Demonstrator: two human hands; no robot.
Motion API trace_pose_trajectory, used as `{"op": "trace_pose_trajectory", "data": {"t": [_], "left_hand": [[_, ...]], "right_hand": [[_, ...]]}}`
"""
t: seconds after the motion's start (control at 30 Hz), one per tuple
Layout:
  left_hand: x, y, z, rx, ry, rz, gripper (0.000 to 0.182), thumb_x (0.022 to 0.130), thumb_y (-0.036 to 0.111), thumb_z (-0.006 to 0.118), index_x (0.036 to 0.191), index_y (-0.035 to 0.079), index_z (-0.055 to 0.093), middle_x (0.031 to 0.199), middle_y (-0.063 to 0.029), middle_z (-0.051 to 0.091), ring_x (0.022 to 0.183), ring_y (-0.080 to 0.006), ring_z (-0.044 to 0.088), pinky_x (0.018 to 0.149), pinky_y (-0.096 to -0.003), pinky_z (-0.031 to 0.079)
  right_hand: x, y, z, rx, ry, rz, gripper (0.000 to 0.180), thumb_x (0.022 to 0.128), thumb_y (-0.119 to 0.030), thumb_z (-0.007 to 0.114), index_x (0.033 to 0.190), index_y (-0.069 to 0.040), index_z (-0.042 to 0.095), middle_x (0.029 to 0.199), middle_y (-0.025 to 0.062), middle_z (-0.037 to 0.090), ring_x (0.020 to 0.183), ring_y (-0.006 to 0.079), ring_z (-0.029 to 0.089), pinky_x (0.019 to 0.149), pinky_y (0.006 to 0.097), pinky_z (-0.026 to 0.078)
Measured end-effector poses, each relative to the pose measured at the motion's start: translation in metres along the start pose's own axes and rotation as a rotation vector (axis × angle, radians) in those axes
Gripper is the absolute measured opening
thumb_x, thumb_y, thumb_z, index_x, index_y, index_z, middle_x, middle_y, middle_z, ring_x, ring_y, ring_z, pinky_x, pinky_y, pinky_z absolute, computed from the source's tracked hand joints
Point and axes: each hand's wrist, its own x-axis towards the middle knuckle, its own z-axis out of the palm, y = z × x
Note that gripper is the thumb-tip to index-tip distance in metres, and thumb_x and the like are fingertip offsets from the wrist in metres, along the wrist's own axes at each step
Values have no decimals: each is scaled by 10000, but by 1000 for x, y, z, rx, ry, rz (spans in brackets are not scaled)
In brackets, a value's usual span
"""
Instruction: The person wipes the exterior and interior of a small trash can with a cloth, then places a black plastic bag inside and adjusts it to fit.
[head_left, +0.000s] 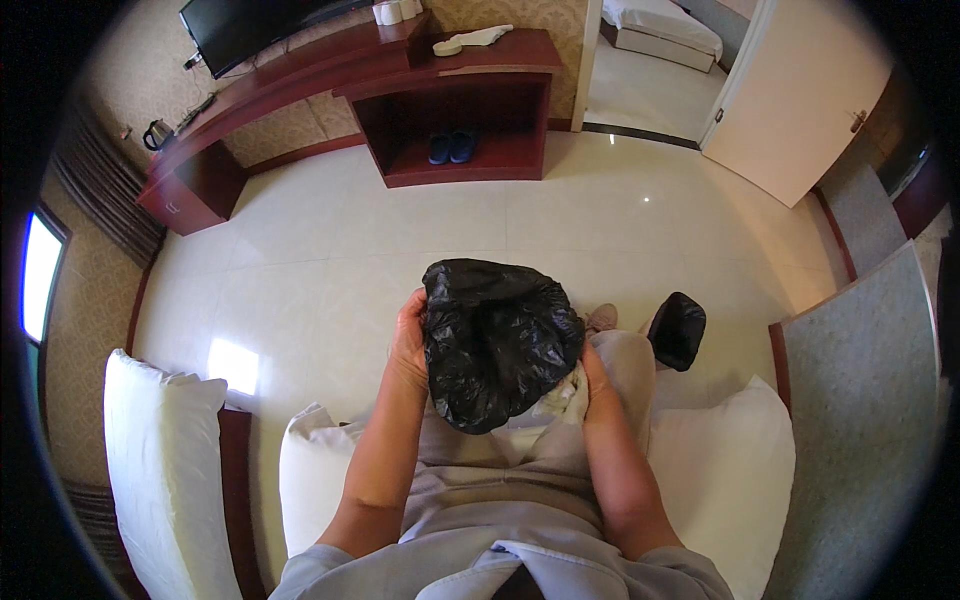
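Note:
A crinkled black plastic bag (499, 345) is spread wide between my two hands, above my lap. My left hand (411, 337) grips its left edge, with the fingers partly hidden behind the plastic. At the lower right edge, my right hand (595, 379) holds the bag together with a bunched pale cloth (564, 396). Whether a bin sits inside this bag is hidden. To the right of my leg, a small waste bin with a black liner (677, 330) stands on the floor.
White cushions (724, 465) flank me, and a white pillow (161, 450) stands farther left. Ahead, a dark red cabinet (465, 176) holds blue slippers (451, 147). An electric kettle (157, 135) rests at the counter's left end. An open door (799, 105) and a grey panel (862, 420) are on the right.

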Motion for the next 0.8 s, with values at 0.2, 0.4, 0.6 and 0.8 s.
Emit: {"op": "trace_pose_trajectory", "data": {"t": [0.2, 0.4, 0.6, 0.8], "left_hand": [[-8, 3, 12, 41, 4, 50, 410, 950, 316, 446, 1102, -5, 651, 1099, -172, 687, 994, -328, 661, 914, -472, 538], [-2, 11, 1, 181, 151, 95, 347, 948, 225, 468, 1163, -1, 618, 1079, -147, 688, 988, -295, 661, 900, -440, 543], [8, 1, 5, 768, 156, 215, 366, 864, 88, 634, 1230, 73, 614, 1048, -41, 677, 1000, -194, 633, 918, -330, 488], [15, -11, 3, 1557, -56, 197, 407, 723, 137, 808, 1098, 43, 681, 1054, -72, 686, 984, -221, 640, 931, -332, 462]], "right_hand": [[-29, -15, 20, -71, -116, -226, 271, 861, -333, 675, 971, -85, 672, 839, 57, 660, 640, 208, 613, 565, 347, 523], [-37, -36, 41, -313, 45, -390, 210, 829, -163, 708, 996, -48, 658, 923, 58, 654, 761, 190, 620, 656, 330, 511], [-6, -34, 40, -405, 717, -743, 206, 875, -188, 639, 977, -9, 632, 898, 49, 626, 838, 157, 576, 745, 300, 464], [-10, -6, 72, -958, 615, -1043, 205, 888, -159, 627, 1004, 9, 610, 888, 55, 619, 841, 136, 560, 782, 293, 460]]}}
